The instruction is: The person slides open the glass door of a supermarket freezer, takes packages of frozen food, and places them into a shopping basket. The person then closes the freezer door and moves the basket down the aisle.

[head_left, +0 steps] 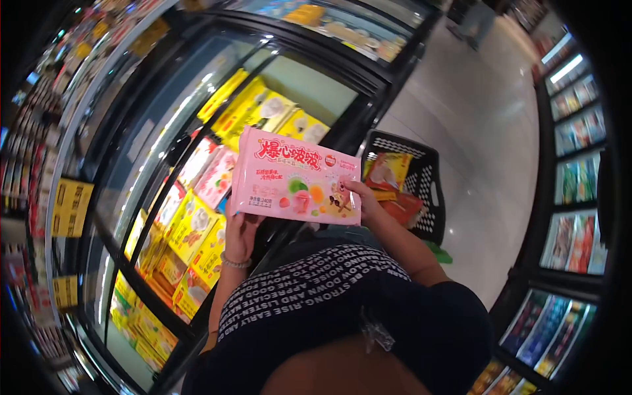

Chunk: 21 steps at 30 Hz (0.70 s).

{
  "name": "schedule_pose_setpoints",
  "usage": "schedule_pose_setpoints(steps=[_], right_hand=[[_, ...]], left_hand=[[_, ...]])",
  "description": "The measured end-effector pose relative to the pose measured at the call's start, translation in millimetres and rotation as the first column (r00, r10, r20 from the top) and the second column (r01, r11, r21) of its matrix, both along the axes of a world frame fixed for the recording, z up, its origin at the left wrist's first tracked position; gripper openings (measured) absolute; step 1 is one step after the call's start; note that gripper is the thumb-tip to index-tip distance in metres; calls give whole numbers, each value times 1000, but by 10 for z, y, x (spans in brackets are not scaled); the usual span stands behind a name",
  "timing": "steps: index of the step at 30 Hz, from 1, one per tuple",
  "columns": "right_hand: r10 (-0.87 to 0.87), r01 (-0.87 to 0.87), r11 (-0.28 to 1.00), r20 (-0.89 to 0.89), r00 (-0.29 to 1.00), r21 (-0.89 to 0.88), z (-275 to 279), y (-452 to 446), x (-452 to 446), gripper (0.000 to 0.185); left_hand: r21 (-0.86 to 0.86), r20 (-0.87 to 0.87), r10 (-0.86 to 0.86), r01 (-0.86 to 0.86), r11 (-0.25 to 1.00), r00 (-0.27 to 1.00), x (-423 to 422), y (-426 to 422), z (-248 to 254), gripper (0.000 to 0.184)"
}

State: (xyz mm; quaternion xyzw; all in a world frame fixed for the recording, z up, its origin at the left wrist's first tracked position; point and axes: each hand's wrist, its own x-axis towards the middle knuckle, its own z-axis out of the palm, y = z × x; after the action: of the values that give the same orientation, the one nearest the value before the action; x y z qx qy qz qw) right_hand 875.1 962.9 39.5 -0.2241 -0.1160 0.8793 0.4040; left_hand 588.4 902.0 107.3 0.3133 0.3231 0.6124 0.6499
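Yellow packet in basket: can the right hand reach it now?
Probably. The yellow packet lies near in the open basket, but the right hand must first let go of the pink package.

Upper garment: dark navy, printed with rows of white capital lettering. Wrist fitting: one beaded bracelet [236, 262].

Yellow signs [72, 207] at left; stocked coolers [574, 283] at right; a person [476, 24] on the shiny floor [484, 125].
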Motion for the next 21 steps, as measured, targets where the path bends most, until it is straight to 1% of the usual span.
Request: schedule_pose_setpoints(steps=[1,4,8,9,10,11,12,14,15,18,19,20,21], right_hand=[[-84,84,996,21,996,-3,9,-65,153,43],[-286,289,957,80,955,-23,-42,-284,631,38],[-511,517,855,100,854,-45,4,-464,1126,36],[-574,579,815,142,806,7,-33,-479,1221,41],[-634,634,770,181,752,64,-94,-482,1325,46],[-629,625,777,132,766,74,-174,-490,1470,46],[-695,688,716,219,685,123,-269,-460,1561,45],[-793,777,584,373,482,236,-412,-364,1692,44],[-799,799,546,442,407,252,-383,-298,1718,40],[-751,745,574,580,315,339,-552,-145,1891,36],[-635,731,629,717,288,264,-562,-106,1932,36],[-605,758,608,756,249,237,-781,-63,2023,40],[-572,781,587,792,216,211,-1212,-9,2150,44]], left_hand=[[3,-106,-58,58,998,993,81,66,101,55],[-64,-252,-160,149,987,954,216,227,88,55],[-148,-304,-246,210,967,920,292,356,162,48],[-183,-328,-246,194,964,912,301,378,168,43],[-211,-344,-243,177,961,907,318,400,160,41],[-238,-360,-239,159,958,902,333,416,148,39],[-266,-377,-236,140,954,896,346,429,133,37],[-297,-396,-258,143,944,881,360,442,85,34],[-315,-404,-269,143,938,874,366,454,60,32],[-341,-415,-317,177,923,853,408,489,19,31],[-346,-416,-323,181,921,850,420,501,10,30],[-349,-418,-325,180,920,849,433,508,0,30],[-350,-421,-321,174,920,849,437,507,-10,29]])
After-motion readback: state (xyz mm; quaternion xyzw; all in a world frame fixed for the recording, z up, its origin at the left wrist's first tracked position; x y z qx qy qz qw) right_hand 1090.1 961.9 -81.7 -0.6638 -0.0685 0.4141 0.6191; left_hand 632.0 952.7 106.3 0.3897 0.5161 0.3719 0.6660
